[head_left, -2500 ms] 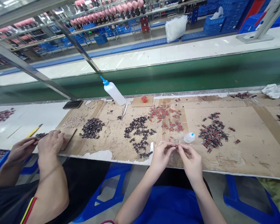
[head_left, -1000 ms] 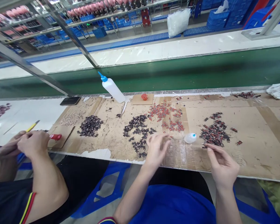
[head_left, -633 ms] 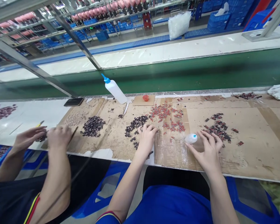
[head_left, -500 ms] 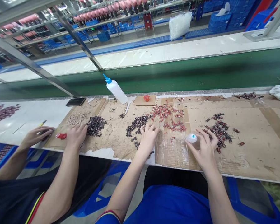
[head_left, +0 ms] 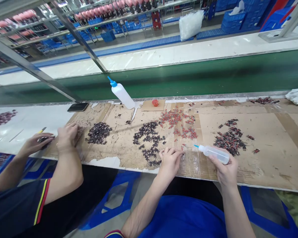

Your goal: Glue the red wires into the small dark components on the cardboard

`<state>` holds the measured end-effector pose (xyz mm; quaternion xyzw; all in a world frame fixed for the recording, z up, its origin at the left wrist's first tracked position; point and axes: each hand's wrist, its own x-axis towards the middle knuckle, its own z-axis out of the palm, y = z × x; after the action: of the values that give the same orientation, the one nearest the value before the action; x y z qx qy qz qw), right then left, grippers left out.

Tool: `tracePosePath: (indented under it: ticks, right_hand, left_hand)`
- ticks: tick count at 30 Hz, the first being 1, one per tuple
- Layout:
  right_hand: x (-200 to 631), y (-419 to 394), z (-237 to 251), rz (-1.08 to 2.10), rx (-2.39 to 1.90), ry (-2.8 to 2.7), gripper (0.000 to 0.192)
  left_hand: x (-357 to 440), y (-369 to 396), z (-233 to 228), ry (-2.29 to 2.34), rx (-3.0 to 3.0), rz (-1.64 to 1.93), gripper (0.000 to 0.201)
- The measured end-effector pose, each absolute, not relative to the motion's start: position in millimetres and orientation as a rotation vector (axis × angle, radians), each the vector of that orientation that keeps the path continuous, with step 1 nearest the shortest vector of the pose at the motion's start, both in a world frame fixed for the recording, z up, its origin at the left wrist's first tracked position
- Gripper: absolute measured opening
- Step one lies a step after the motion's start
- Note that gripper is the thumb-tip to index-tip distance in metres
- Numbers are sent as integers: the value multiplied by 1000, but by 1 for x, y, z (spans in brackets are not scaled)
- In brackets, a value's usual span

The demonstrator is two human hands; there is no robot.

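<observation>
We had our right hand [head_left: 225, 168] wrapped around the small squeeze bottle [head_left: 213, 153], tilted with its blue nozzle toward our left hand [head_left: 170, 160], whose fingers pinched something too small to identify above the desk [head_left: 263, 165], so a gentle squeeze seemed wisest.
</observation>
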<state>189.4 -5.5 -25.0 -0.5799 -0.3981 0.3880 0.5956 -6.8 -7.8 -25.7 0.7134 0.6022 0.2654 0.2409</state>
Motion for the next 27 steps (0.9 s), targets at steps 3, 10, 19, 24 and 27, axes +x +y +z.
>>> tracePosePath:
  ticks: [3,10,19,24,27]
  right_hand:
    - [185,-5,-26,890,-1312,-805,40]
    - [175,-4,-28,837,-1330,-806,34]
    - [159,-11,-20,655,-1414,-957,28]
    - [154,-13,-22,526,-1469,-1168,29]
    - [155,-12,-25,475,-1514,-1271,33]
  left_hand:
    - [-9,-12,-28,1740,1938,776,20]
    - [-27,-9,-19,1599,1999,708,22]
    - [-21,6,-23,1420,2090,788,20]
    - [-18,4,-25,1491,1975,802,16]
    - [-17,4,-23,1534,1911,752,15]
